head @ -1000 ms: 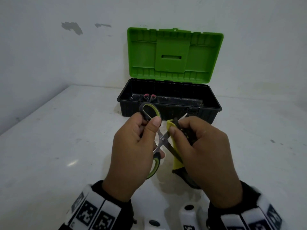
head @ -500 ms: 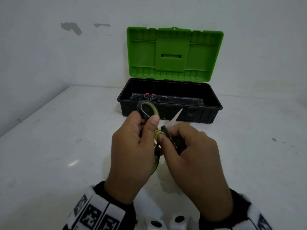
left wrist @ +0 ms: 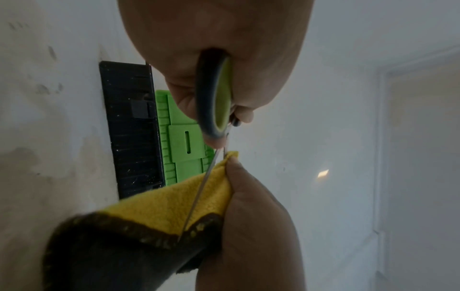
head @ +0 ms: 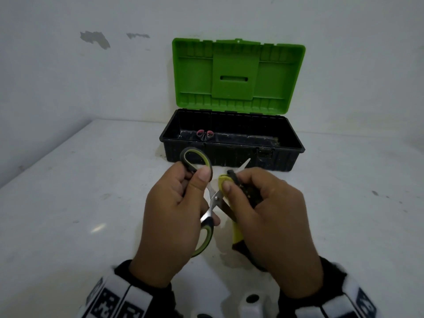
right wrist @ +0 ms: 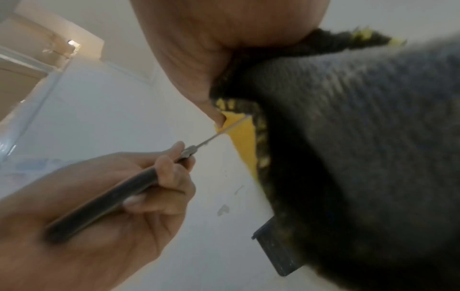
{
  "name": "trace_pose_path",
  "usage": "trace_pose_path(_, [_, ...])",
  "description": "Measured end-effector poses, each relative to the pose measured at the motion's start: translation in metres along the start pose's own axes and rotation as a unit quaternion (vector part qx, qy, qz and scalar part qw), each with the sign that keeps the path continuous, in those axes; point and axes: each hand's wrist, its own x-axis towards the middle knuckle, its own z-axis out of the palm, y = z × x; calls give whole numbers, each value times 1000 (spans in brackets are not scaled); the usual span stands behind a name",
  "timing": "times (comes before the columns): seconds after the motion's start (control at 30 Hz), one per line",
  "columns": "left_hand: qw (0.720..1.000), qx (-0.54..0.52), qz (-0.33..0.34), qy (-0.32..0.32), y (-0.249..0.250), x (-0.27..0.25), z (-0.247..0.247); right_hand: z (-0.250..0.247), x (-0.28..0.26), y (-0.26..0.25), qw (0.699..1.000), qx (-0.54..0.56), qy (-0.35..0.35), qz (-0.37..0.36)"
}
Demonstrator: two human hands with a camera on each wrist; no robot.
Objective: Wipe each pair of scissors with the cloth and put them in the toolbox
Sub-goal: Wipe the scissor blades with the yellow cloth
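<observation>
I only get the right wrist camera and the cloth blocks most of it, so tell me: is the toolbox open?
Observer: Yes. In the head view the toolbox has its green lid standing upright.
Operator: Anything inside?
Observer: Pink scissor handles show near its left end.
Operator: Are the scissors in hand spread?
Observer: Yes. The left hand grips the green-handled scissors with the blades apart, and one tip pokes out past the cloth.

Dim, flat indoor light; soft pictures.
A small glare spot lay on the table (head: 97,228). Faint shadows sat under the hands. The cloth (right wrist: 361,157) was blurred close to the right wrist camera, perhaps from motion; wide-angle bending showed at the edges.
</observation>
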Motion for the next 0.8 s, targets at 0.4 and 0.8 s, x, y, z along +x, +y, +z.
trace_pose_path(0.4, [998,-47,-31,-37,-4,0,-5,-11,11,10,997,-41,63,-2])
trace_pose_path(0.8, [998,-35,-25,-35,-6,-1,1,-18,11,14,998,-42,54,-6])
